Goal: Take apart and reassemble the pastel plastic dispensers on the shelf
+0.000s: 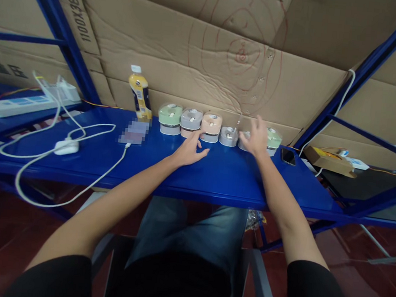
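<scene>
Fingers point(200, 155) loosely apart near containers point(211, 122)

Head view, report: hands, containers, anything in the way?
Left hand open, by stacked containers. Right hand at the row, grip unclear. Low grey container between hands. Right hand partly hides another container.

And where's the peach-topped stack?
In the head view, the peach-topped stack stands on the blue tabletop, just beyond the left hand, with a grey-topped stack on its left and a low grey container on its right.
</scene>
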The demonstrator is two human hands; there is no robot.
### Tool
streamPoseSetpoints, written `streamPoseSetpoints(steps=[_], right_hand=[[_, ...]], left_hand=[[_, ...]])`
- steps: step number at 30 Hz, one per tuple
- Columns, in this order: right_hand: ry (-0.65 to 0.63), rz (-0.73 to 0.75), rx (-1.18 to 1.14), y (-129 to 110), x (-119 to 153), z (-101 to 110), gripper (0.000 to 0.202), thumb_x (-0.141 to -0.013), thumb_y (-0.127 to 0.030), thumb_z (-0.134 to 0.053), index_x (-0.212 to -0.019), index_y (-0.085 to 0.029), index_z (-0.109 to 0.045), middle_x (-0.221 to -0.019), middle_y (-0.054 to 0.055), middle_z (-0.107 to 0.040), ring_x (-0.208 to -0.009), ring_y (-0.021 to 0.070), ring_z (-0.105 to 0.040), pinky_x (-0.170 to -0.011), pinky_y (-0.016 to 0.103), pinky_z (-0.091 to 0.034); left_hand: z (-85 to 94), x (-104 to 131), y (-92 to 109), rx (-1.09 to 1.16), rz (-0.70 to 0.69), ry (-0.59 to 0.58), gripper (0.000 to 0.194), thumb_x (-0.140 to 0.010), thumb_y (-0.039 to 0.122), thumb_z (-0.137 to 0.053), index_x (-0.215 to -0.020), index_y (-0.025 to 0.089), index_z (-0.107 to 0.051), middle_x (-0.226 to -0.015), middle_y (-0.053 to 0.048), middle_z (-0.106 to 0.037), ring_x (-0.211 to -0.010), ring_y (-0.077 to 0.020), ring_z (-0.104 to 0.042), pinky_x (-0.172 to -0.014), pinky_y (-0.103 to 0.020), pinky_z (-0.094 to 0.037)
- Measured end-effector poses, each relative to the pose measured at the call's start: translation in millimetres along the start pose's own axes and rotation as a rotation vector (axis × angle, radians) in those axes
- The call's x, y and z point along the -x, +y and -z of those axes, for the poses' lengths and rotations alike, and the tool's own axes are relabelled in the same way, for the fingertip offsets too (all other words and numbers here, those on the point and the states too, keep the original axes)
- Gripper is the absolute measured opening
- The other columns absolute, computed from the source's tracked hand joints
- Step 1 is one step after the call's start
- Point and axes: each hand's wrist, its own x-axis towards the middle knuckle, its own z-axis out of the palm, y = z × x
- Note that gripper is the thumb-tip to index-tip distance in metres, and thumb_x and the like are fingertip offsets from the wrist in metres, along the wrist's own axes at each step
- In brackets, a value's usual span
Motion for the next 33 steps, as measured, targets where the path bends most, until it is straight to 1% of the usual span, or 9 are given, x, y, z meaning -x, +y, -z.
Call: streamPoseSetpoints(steps=[3, 8, 12, 15, 18, 21, 24, 28, 33], right_hand=[[-0.226, 0.166, -0.069, -31, 2, -25, 0.082, -0.096, -0.055, -0.071, -0.164, -0.014, -0.053, -0.182, 0.023, -0.039, -0.169, 0.0469, -0.031, -0.135, 0.067, -0.029], [-0.49, 0.196, -0.062, -52, 14, -51, 0.088, -0.092, -0.059, -0.076, -0.163, -0.011, -0.052, -0.178, 0.027, -0.045, -0.168, 0.049, -0.036, -0.138, 0.068, -0.027], [-0.483, 0.232, -0.067, -56, 23, -32, 0.078, -0.091, -0.072, -0.075, -0.143, -0.015, -0.067, -0.158, 0.027, -0.064, -0.151, 0.0519, -0.056, -0.129, 0.071, -0.04], [-0.408, 0.124, -0.073, -62, 25, -13, 0.071, -0.094, -0.082, -0.067, -0.12, -0.016, -0.076, -0.131, 0.027, -0.074, -0.132, 0.0517, -0.067, -0.118, 0.07, -0.05], [-0.303, -0.01, -0.112, -66, 27, -5, 0.08, -0.088, -0.088, -0.07, -0.124, -0.017, -0.075, -0.131, 0.028, -0.074, -0.13, 0.0532, -0.068, -0.114, 0.071, -0.053], [-0.396, -0.052, -0.139, -68, 30, -6, 0.096, -0.079, -0.09, -0.078, -0.137, -0.014, -0.071, -0.135, 0.031, -0.073, -0.128, 0.0557, -0.07, -0.109, 0.074, -0.056], [-0.55, 0.123, -0.266, -73, 32, -2, 0.094, -0.081, -0.082, -0.081, -0.148, -0.017, -0.068, -0.142, 0.026, -0.074, -0.13, 0.051, -0.071, -0.112, 0.071, -0.057], [-0.563, 0.387, -0.498, -89, 34, 11, 0.087, -0.087, -0.073, -0.082, -0.157, -0.025, -0.063, -0.156, 0.016, -0.07, -0.141, 0.0428, -0.067, -0.121, 0.063, -0.054], [-0.686, 0.418, -0.429, -110, 45, 13, 0.102, -0.076, -0.068, -0.092, -0.161, -0.021, -0.061, -0.148, 0.019, -0.073, -0.133, 0.0449, -0.071, -0.114, 0.063, -0.057]], left_hand=[[-1.7, 0, -1, -0.001, 0.0, -0.002, 0.07, -0.092, 0.043, -0.075, -0.152, 0.019, -0.049, -0.133, -0.015, -0.068, -0.089, -0.0227, -0.07, -0.086, -0.044, -0.062], [-2.8, 0, -3, -0.001, 0.004, -0.018, 0.071, -0.093, 0.042, -0.074, -0.154, 0.018, -0.048, -0.132, -0.015, -0.068, -0.089, -0.0222, -0.07, -0.086, -0.044, -0.063], [-2.1, 0, -4, 0.0, 0.007, -0.016, 0.071, -0.093, 0.042, -0.075, -0.154, 0.02, -0.048, -0.133, -0.014, -0.068, -0.089, -0.0218, -0.07, -0.086, -0.043, -0.063], [-0.9, 0, -3, -0.001, 0.006, -0.028, 0.072, -0.092, 0.044, -0.075, -0.154, 0.019, -0.048, -0.134, -0.015, -0.068, -0.092, -0.0229, -0.071, -0.086, -0.044, -0.063], [-0.2, 1, -1, 0.013, -0.018, -0.056, 0.078, -0.091, 0.051, -0.077, -0.155, 0.018, -0.046, -0.135, -0.017, -0.067, -0.102, -0.0267, -0.071, -0.09, -0.046, -0.063], [-0.4, 2, 0, 0.065, -0.033, -0.083, 0.093, -0.085, 0.057, -0.085, -0.159, 0.019, -0.045, -0.146, -0.021, -0.064, -0.116, -0.0321, -0.071, -0.1, -0.052, -0.062], [-0.4, 1, -1, 0.156, -0.002, -0.108, 0.114, -0.072, 0.063, -0.097, -0.163, 0.022, -0.043, -0.159, -0.024, -0.058, -0.131, -0.0389, -0.069, -0.108, -0.057, -0.06], [1.5, -1, -2, 0.243, -0.051, -0.187, 0.129, -0.061, 0.063, -0.104, -0.167, 0.023, -0.042, -0.166, -0.025, -0.055, -0.147, -0.0472, -0.062, -0.118, -0.066, -0.055], [2.7, -1, -3, 0.237, -0.076, -0.287, 0.124, -0.061, 0.058, -0.104, -0.165, 0.023, -0.047, -0.154, -0.022, -0.067, -0.142, -0.0478, -0.067, -0.119, -0.067, -0.055]])
